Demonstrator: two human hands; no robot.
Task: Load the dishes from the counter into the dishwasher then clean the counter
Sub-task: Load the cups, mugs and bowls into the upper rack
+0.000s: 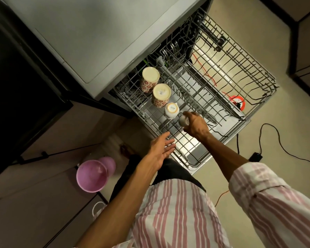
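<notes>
Striped shirt (177, 217): nearest the camera, at 6 o'clock in the view, both sleeves reaching forward over the rack.
Right hand (195, 125): fingers curled round a small pale cup (183, 120), gripping it by the wall from above.
Cup in the grip: it sits at the hand's 9 o'clock side, mostly covered by the fingers; whether it already rests on the wires I cannot tell.
Handling: probably ceramic or glass, so light, stiff, smooth and breakable; likely slippery if wet. The side wall is a sound place to hold, and it should be let down onto the wires softly, not dropped.
White cup (171, 110): upside down, just beside the held cup at its 11 o'clock, close enough to knock.
Two flowered cups (160, 96) (149, 79): upside down, in a row running on toward 11 o'clock.
Left hand (160, 151): fingers straight and spread, holding nothing, above the rack's near edge at 7 o'clock from the right hand.
Rack (186, 145): pulled out of the dishwasher; a second rack (240, 68) lies at 1 o'clock.
Pink bucket (93, 174): on the floor at 8 o'clock.
</notes>
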